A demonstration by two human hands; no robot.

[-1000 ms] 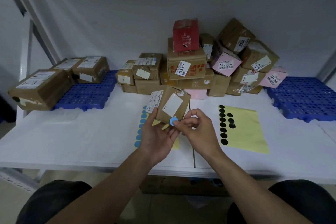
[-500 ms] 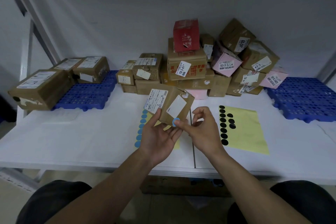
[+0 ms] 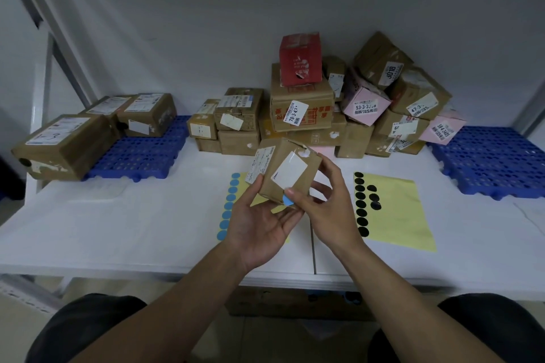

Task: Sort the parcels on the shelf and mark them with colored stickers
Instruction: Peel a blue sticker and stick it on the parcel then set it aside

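Note:
A small brown parcel with white labels is held up above the white shelf. My left hand grips it from below and the left, thumb on its labelled side. My right hand holds its right side, fingers behind the box. The right thumb presses a round blue sticker onto the parcel's lower corner. Under my hands lies the sheet of blue stickers, partly hidden. A yellow sheet with black stickers lies to the right.
A pile of brown, pink and red parcels stands against the back wall. A blue pallet at the left carries three brown parcels. Another blue pallet lies at the right. A shelf post slants at the far left.
My right hand carried the blue sticker onto the parcel's lower corner and closed its fingers round the box's right side. The parcel rose a little and turned.

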